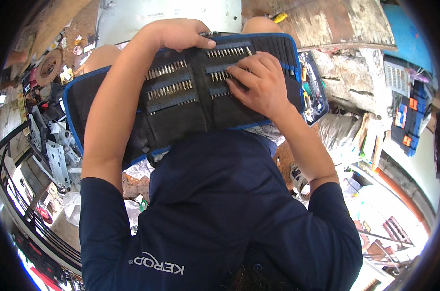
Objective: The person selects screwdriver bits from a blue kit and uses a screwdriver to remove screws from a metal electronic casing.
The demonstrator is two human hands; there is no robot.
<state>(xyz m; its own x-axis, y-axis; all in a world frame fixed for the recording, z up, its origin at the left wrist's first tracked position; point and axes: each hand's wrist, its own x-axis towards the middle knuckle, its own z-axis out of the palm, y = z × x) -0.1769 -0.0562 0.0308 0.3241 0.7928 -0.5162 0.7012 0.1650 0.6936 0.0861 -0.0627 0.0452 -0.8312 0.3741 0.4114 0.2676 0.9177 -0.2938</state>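
A black fabric tool roll (179, 127) with blue edging lies unfolded across my lap. Elastic strips on it hold several rows of small metal screwdriver bits (169, 89). My left hand (183, 36) is at the roll's far edge, thumb on the near side and fingers curled behind. A dark ridged strip (209, 34) shows between thumb and fingers; its kind is unclear. Over the right panel, my right hand (261, 80) is bent, with thumb and index finger pinched at the middle row of bits (219, 76). The bit at the fingertips is mostly hidden.
A pale metal panel (169, 12) lies ahead, and a worn wooden board (322, 24) is at the far right. Beside the roll sits a dark tray (317, 89) of small items. A blue toolbox (409, 119) stands right; metal scrap (57, 157) lies left.
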